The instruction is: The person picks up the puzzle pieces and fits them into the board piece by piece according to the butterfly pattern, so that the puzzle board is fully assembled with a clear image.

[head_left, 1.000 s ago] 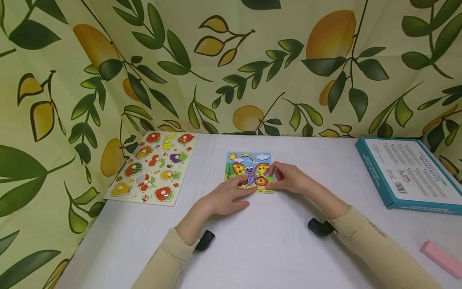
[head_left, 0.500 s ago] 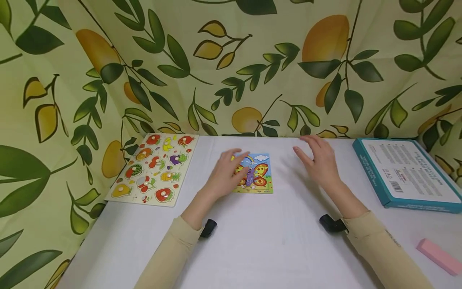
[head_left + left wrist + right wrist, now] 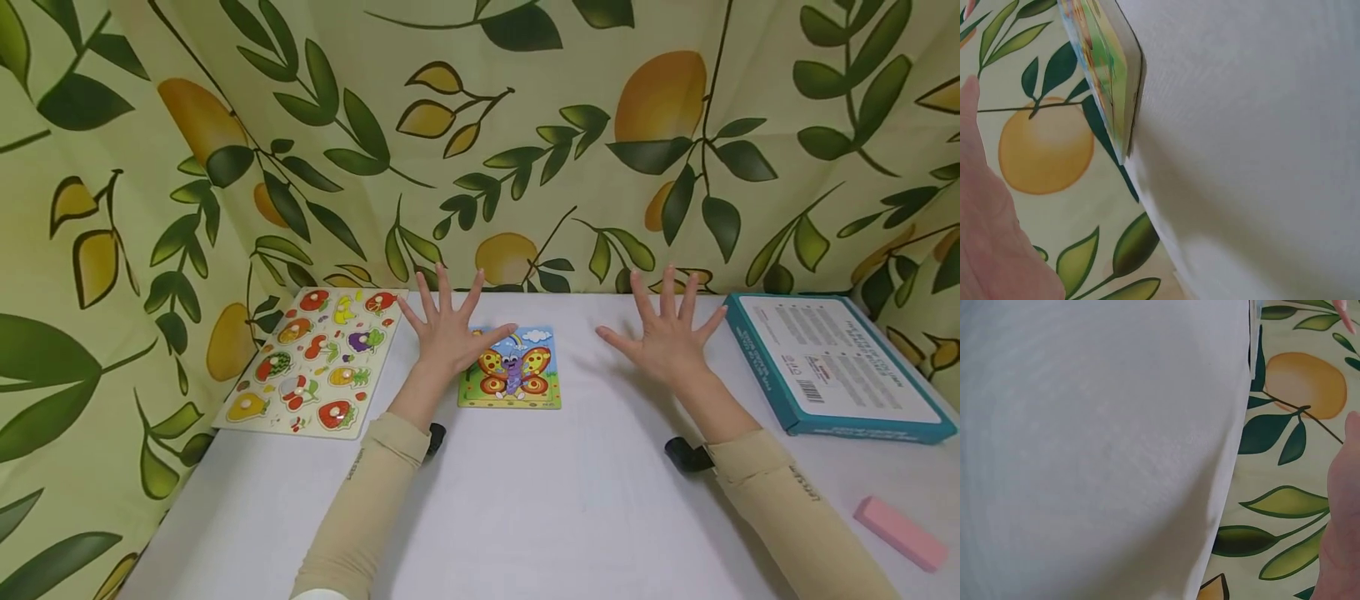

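A small square butterfly puzzle (image 3: 536,392) lies flat on the white table, its picture showing a purple-bodied butterfly under a rainbow. My left hand (image 3: 444,337) is raised with fingers spread, its thumb overlapping the puzzle's upper left part in the head view; it holds nothing. To the right of the puzzle, my right hand (image 3: 667,346) is also held up, fingers spread wide and holding nothing. The left wrist view shows the puzzle's edge (image 3: 1124,94) and part of the left hand (image 3: 997,244). Part of the right hand (image 3: 1341,525) appears in the right wrist view.
On the left lies a fruit peg board (image 3: 307,367) with several knobbed pieces. A teal-edged box (image 3: 840,367) with printed text lies at right, and a pink block (image 3: 900,533) sits nearer the front right. A fruit-patterned curtain (image 3: 345,208) rises behind the table.
Both hands have left the puzzle, moved apart and spread their fingers. The left went up and left, the right up and right. The puzzle stays on the table.
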`<state>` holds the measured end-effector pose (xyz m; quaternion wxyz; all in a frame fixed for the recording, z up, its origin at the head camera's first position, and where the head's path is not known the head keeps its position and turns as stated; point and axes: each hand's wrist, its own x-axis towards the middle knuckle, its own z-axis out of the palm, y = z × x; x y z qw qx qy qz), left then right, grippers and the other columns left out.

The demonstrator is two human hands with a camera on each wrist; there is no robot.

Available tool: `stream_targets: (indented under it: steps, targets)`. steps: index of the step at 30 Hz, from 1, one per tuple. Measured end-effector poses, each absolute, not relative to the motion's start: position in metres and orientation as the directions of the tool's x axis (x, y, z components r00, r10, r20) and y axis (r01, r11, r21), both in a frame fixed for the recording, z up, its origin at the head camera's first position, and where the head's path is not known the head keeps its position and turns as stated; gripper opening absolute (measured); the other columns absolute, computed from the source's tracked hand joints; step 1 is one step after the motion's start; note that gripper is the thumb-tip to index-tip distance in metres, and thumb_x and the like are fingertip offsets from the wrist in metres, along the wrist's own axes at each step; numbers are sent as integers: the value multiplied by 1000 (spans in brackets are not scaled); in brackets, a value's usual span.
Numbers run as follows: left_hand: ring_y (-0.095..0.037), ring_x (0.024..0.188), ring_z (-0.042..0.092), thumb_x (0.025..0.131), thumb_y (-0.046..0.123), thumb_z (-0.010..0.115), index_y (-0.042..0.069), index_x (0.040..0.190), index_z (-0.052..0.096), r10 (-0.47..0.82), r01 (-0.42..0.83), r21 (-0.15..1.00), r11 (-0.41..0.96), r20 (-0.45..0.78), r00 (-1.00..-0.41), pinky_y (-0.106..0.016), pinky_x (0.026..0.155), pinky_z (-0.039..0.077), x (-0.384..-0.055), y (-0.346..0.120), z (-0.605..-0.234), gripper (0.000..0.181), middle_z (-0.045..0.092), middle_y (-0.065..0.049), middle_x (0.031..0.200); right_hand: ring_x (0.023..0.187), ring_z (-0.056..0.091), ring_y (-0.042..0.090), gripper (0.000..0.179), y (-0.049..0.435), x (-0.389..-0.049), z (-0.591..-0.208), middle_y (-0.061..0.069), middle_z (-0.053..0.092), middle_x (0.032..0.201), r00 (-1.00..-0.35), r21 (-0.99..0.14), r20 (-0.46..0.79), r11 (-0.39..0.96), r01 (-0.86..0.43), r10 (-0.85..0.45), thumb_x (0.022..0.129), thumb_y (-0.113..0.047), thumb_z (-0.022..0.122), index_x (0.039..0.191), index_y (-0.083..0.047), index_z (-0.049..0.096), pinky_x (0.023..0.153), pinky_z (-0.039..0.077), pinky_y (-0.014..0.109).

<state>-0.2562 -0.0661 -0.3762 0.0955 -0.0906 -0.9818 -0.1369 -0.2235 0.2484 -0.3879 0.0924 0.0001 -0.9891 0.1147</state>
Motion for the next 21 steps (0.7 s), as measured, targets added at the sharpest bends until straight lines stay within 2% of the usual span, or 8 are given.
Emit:
stream_targets:
  steps: [6, 9, 15, 18, 21]
  targets:
    - [-35, 132, -43, 77, 86, 42, 49, 151, -9, 156, 200, 252, 947, 185, -970, -69, 101, -22, -258, -62, -380, 97, -43, -3, 150, 134, -42, 32, 100, 250, -221, -388, 7, -37, 154, -985, -223, 168, 975, -12, 26, 84, -81, 37, 155, -32, -15, 92, -24, 75]
    - [-35, 132, -43, 77, 86, 42, 47, 153, -5, 158, 202, 259, 944, 181, -971, -69, 101, -21, -259, -60, -380, 97, -42, -4, 151, 133, -43, 31, 100, 251, -220, -388, 10, -34, 155, -987, -222, 160, 975, -11, 25, 84, -81, 37, 154, -33, -17, 92, -25, 74]
    - [-36, 134, -41, 78, 86, 41, 46, 153, -3, 159, 202, 268, 942, 171, -972, -68, 100, -23, -258, -57, -379, 96, -42, -3, 150, 137, -37, 36, 101, 253, -220, -389, 11, -32, 156, -988, -225, 151, 974, -2, 33, 83, -82, 37, 153, -33, -18, 92, -27, 73]
    - [-39, 139, -31, 81, 83, 41, 44, 155, -2, 167, 205, 303, 931, 146, -975, -68, 105, -17, -252, -55, -379, 95, -30, -11, 157, 138, -34, 38, 101, 250, -218, -390, 14, -30, 157, -991, -287, 130, 958, -14, 25, 85, -81, 37, 154, -30, -16, 93, -24, 74]
    - [-45, 145, -8, 87, 74, 46, 32, 157, -1, 161, 144, 481, 865, 6, -987, -66, 111, 2, -239, -54, -380, 95, -6, -22, 161, 140, -27, 41, 94, 233, -211, -394, 19, -25, 157, -997, -433, 54, 899, -66, -47, 92, -73, 33, 156, -21, -14, 99, -18, 73]
